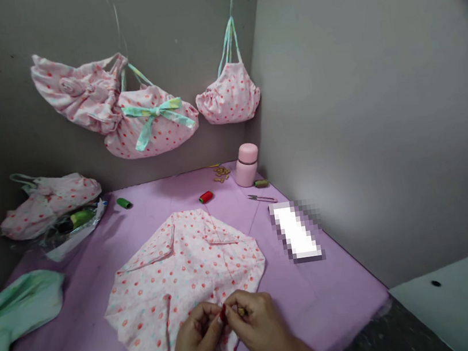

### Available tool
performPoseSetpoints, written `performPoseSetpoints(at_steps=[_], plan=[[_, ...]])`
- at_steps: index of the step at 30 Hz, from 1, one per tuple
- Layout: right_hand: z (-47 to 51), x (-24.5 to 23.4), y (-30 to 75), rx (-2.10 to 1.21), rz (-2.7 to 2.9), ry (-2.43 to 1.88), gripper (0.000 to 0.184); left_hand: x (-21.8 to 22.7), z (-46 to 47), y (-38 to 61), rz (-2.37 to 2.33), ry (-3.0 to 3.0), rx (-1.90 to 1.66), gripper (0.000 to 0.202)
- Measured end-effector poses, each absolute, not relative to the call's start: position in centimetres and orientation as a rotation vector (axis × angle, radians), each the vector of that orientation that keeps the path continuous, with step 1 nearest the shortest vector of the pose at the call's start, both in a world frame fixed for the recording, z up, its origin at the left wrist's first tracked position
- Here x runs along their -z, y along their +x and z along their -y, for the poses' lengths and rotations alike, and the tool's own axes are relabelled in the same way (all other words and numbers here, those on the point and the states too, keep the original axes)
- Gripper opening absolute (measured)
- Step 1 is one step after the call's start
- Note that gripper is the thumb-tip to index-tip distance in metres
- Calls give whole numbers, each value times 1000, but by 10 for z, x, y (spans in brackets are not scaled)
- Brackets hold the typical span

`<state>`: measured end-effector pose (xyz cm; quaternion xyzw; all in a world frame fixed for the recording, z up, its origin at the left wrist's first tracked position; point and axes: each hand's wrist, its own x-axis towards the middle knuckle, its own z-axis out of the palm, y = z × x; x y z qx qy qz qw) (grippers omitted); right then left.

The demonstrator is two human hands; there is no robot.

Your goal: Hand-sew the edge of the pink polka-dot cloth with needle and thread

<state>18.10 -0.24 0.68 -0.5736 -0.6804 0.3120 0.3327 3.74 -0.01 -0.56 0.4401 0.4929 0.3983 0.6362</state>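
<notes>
My left hand (198,340) and my right hand (259,323) meet fingertip to fingertip over the near part of a pink dotted cloth (194,262). Both are closed in a pinch. Between the fingertips a tiny thin thing shows, too small to name. A fine dark thread (227,260) seems to run over the cloth towards my fingers. The cloth lies spread flat, with folded flaps at its far left and far right corners. A gold ring sits on my right hand.
On the purple-covered table (312,298) lie a red thread spool (206,197), a green spool (124,203), an olive spool (262,184), thread snips (262,198) and a blurred-out rectangle. A pink flask (246,166) stands at the back. Dotted bags (229,95) hang above. Green fabric (25,303) lies left.
</notes>
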Motion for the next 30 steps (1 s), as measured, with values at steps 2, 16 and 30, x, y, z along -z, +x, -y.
performPoseSetpoints(at_steps=[2,16,30], plan=[[2,-7,181,-825,1777,-1493,19,6,0,37,-1125,1005,-908,23],[0,-11,181,-959,1691,-1438,19,5,0,38,-1130,1038,-903,24],[-8,-4,175,-1404,1118,-1303,11,5,2,39,-1177,1091,-873,19]])
